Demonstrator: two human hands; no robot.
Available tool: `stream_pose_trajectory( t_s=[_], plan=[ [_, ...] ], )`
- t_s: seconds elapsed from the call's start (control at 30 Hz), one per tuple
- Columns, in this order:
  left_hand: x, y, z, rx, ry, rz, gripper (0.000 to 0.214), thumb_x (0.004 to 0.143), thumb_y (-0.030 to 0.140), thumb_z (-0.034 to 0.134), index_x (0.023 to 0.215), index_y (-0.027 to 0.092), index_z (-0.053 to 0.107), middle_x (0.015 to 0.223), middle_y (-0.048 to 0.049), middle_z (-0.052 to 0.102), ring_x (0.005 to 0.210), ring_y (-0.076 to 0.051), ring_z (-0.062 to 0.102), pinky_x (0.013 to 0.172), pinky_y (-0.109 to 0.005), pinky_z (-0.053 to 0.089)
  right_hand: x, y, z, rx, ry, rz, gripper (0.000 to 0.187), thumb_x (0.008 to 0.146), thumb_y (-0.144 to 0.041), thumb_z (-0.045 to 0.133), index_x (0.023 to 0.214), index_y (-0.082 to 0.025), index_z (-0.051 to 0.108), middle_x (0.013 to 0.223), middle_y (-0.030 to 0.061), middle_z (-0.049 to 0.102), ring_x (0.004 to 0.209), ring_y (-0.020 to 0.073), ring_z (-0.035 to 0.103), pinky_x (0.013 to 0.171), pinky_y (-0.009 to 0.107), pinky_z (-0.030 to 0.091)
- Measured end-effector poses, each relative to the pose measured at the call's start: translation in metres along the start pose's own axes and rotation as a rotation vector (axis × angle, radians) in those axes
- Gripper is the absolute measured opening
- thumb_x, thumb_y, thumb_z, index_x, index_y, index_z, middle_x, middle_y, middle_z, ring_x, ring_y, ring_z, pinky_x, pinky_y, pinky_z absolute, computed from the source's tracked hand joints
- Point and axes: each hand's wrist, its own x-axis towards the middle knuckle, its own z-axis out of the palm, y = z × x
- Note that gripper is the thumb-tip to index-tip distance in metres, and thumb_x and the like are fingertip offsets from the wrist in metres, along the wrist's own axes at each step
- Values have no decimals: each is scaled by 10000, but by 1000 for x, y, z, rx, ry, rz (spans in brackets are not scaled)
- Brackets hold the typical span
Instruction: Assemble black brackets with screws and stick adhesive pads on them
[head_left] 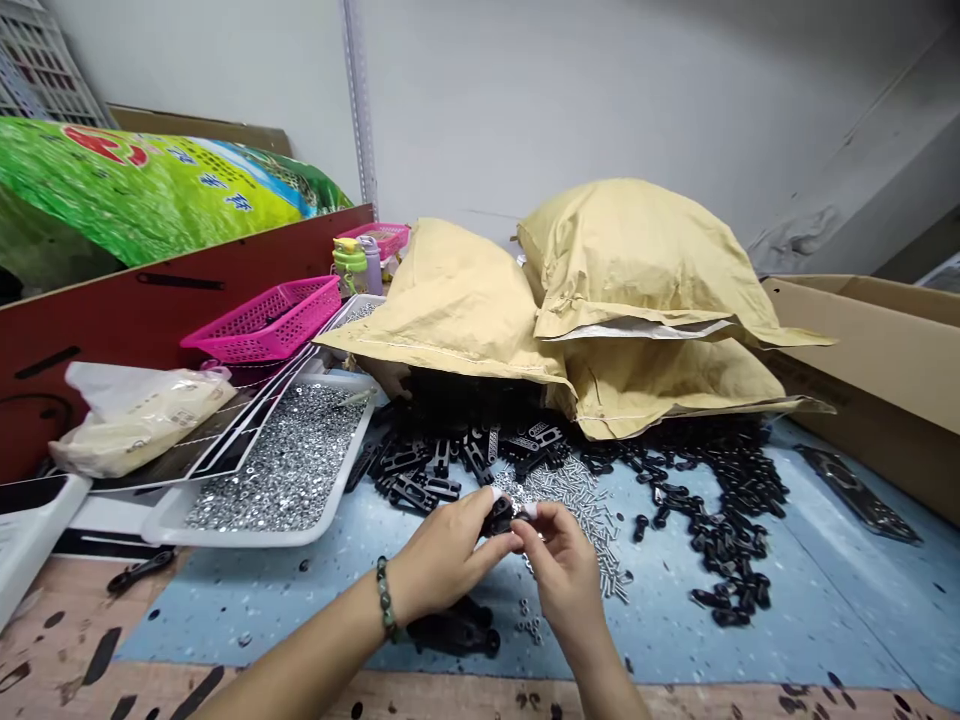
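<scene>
My left hand (439, 555), a beaded bracelet at its wrist, is closed around a small black plastic part (498, 516) above the blue work surface. At the same part are the pinched fingertips of my right hand (564, 575); what they grip is too small to make out. White coverings show on some fingertips. Just beyond lies a heap of silver screws (589, 510). Several nuts (529, 628) sit below the hands. Black plastic pieces (456, 637) lie beneath my left wrist, partly hidden by it. Behind, to the left, are more black slotted parts (412, 475).
A white tray (262, 537) of small metal nuts stands left, with a pink basket (262, 325) behind it. Large yellowish sacks (645, 260) fill the back. Many small black parts (731, 540) spread to the right, near a packaged item (855, 490) and a cardboard box (877, 350).
</scene>
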Motion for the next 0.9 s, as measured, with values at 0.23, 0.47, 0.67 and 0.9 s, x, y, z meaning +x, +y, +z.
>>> stream_pose_trajectory(
  t_s=[0.23, 0.47, 0.67, 0.9],
  plan=[
    [2, 9, -4, 54, 26, 87, 164, 923, 355, 502, 951, 194, 514, 834, -25, 625, 735, -196, 594, 619, -260, 397, -15, -7, 1, 43, 139, -31, 183, 811, -353, 653, 871, -201, 570, 751, -1, 583, 655, 127, 547, 569, 231, 477],
    [-4, 4, 1, 193, 72, 157, 288, 931, 413, 483, 744, 196, 507, 651, 18, 577, 577, -148, 540, 517, -242, 294, -17, -13, 1, 30, 114, 50, 224, 805, -386, 654, 840, -189, 552, 731, -2, 563, 650, 134, 543, 571, 247, 472],
    [-10, -10, 6, 168, 8, 60, 301, 912, 407, 497, 698, 196, 511, 633, 12, 573, 579, -159, 534, 527, -258, 253, -32, 1, -27, -245, -92, 112, 221, 875, -396, 547, 1004, -218, 524, 888, 31, 580, 822, 188, 576, 721, 326, 494],
    [-4, -34, -7, 10, 11, -106, 138, 928, 324, 436, 904, 204, 500, 802, 3, 623, 745, -186, 592, 647, -271, 395, -44, 36, -30, -841, -379, -158, 75, 855, -151, 551, 835, -222, 541, 852, 22, 596, 843, 217, 549, 752, 363, 440]
  ],
)
